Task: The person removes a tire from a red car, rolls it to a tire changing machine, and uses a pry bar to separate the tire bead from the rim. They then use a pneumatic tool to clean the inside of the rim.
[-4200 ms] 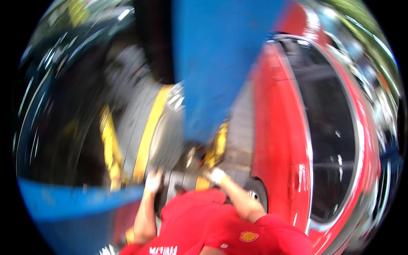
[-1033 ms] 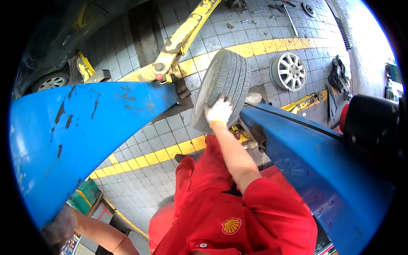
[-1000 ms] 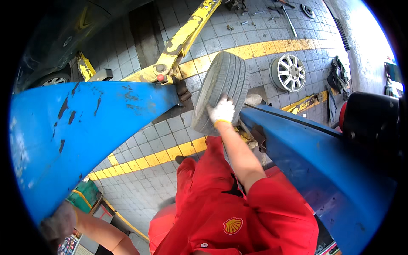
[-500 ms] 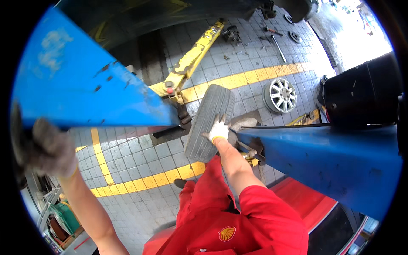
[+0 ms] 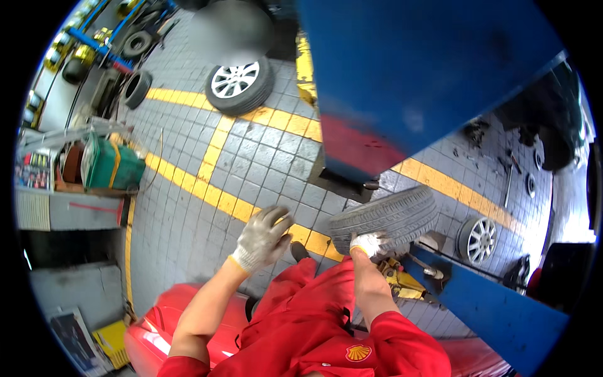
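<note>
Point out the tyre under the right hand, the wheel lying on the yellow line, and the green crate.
tyre point(image 5: 389, 217), head view, on the tread.
right hand point(image 5: 369, 244), head view, on the glove's back.
wheel with silver rim point(image 5: 240, 85), head view, on the rim.
green crate point(image 5: 113, 166), head view, on its side wall.

Above us hangs a blue lift platform point(image 5: 414, 69), over a grey tiled floor point(image 5: 182, 213) crossed by yellow lines point(image 5: 213, 195). We see an alloy wheel point(image 5: 239, 85) lying flat, a second wheel point(image 5: 475, 239) at right, a green crate point(image 5: 113, 166) at left, and a yellow floor jack point(image 5: 402, 283).
</note>
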